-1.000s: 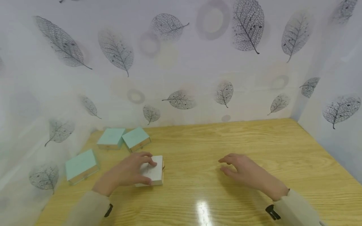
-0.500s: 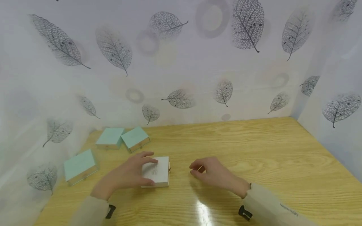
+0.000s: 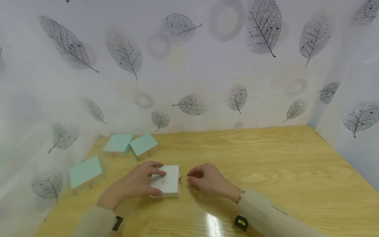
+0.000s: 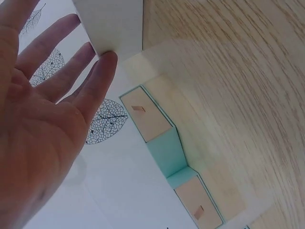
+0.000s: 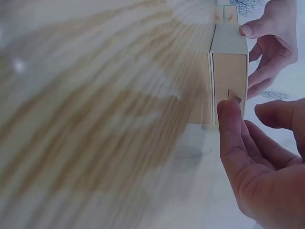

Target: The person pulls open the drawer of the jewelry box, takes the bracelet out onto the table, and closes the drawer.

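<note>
A small white drawer box (image 3: 171, 181) lies on the wooden table, its pull tab (image 5: 234, 96) sticking out of a pale peach drawer front. My left hand (image 3: 134, 182) grips the box from the left, thumb at its near side and fingers over its top and far part. In the left wrist view, fingertips meet the edge of the box (image 4: 119, 24). Just right of the tab is my right hand (image 3: 211, 181), thumb and forefinger parted with a gap between them. The forefinger overlaps the tab's end in the right wrist view.
Three mint-green drawer boxes stand at the left: one (image 3: 86, 172) nearer, two at the back, a left one (image 3: 118, 143) and a right one (image 3: 144, 144). A leaf-patterned curtain (image 3: 201, 72) encloses the table (image 3: 251, 148) behind and at the sides.
My right hand has moved left across the table, up close to the pull tab. The white box has shifted slightly right, with my left hand staying on it.
</note>
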The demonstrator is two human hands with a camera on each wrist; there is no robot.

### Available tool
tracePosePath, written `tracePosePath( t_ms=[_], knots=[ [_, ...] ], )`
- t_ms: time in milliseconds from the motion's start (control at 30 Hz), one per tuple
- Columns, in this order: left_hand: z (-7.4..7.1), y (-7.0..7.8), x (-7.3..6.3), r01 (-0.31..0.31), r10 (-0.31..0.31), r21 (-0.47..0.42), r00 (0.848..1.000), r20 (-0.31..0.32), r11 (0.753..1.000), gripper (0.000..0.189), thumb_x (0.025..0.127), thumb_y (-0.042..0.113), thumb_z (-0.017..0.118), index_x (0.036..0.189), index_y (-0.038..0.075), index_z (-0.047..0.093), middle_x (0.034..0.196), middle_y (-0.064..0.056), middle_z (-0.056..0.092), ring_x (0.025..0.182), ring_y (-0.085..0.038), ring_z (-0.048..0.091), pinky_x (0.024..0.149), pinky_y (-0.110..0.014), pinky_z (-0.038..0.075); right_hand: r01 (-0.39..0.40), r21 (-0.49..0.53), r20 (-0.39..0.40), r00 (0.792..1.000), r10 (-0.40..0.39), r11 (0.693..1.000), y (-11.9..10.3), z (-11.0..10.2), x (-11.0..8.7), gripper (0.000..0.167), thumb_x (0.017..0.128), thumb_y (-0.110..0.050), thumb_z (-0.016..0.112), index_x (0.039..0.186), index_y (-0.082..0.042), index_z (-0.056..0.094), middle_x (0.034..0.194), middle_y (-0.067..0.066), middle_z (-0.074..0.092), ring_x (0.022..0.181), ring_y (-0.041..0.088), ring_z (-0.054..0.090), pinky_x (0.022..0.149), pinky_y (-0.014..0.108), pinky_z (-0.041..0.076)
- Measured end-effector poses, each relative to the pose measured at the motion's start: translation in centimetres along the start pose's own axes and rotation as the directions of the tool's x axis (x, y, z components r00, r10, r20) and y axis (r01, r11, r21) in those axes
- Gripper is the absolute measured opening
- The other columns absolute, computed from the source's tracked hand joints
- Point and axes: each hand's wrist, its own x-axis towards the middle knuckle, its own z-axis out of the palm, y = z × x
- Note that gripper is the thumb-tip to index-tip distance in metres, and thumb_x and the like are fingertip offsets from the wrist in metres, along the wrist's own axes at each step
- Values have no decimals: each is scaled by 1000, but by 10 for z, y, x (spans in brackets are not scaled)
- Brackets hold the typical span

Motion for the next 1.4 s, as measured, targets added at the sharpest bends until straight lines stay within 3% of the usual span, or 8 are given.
tracePosePath(
  t_ms=[200, 333, 600, 833, 1133, 1400],
  knots=[
    [9, 5, 7, -52, 52, -2, 999, -6, 999, 63, 75, 50, 88, 128, 19, 73, 151, -8, 54, 140, -41, 47, 111, -64, 41, -24, -18, -38, 999, 23, 1000, 0, 4, 6, 21, 96, -20, 70, 109, -5, 78, 100, 7, 79, 79, 8, 67, 71, 22, 57],
    [12, 11, 12, -89, 89, -3, 996, -21, 996, 62, 75, 49, 88, 127, 17, 74, 148, -10, 56, 137, -40, 50, 110, -63, 43, -50, 11, -64, 997, 50, 999, -1, 5, 6, 17, 96, -16, 70, 105, -4, 78, 98, 8, 79, 81, 11, 70, 71, 23, 57],
    [20, 23, 16, -134, 134, -1, 990, -52, 991, 60, 77, 46, 88, 125, 13, 73, 144, -15, 58, 135, -42, 51, 109, -61, 46, -162, 191, -80, 980, 180, 968, -2, -1, -2, 14, 93, -4, 70, 103, 4, 74, 94, 13, 78, 78, 18, 74, 72, 31, 63],
    [25, 28, 17, -128, 126, -14, 990, -59, 992, 57, 77, 44, 88, 126, 18, 72, 148, -13, 55, 139, -41, 48, 111, -61, 44, -228, 207, -100, 963, 252, 952, 0, -3, -5, 16, 91, -5, 73, 104, 3, 73, 90, 10, 77, 74, 16, 74, 71, 30, 63],
    [25, 31, 15, -133, 133, -9, 990, -57, 991, 57, 78, 41, 88, 127, 15, 71, 149, -14, 54, 139, -39, 49, 111, -59, 46, -221, 277, -46, 969, 242, 935, 3, -1, -4, 22, 92, -3, 71, 111, 7, 71, 93, 13, 77, 75, 18, 75, 70, 32, 64],
    [25, 34, 19, -124, 124, -8, 991, -44, 992, 58, 78, 42, 88, 127, 17, 71, 149, -14, 54, 138, -39, 49, 111, -59, 46, -239, 278, -78, 960, 270, 930, 1, 1, -6, 20, 93, -2, 68, 111, 6, 71, 94, 14, 74, 73, 15, 73, 70, 31, 64]
  ],
)
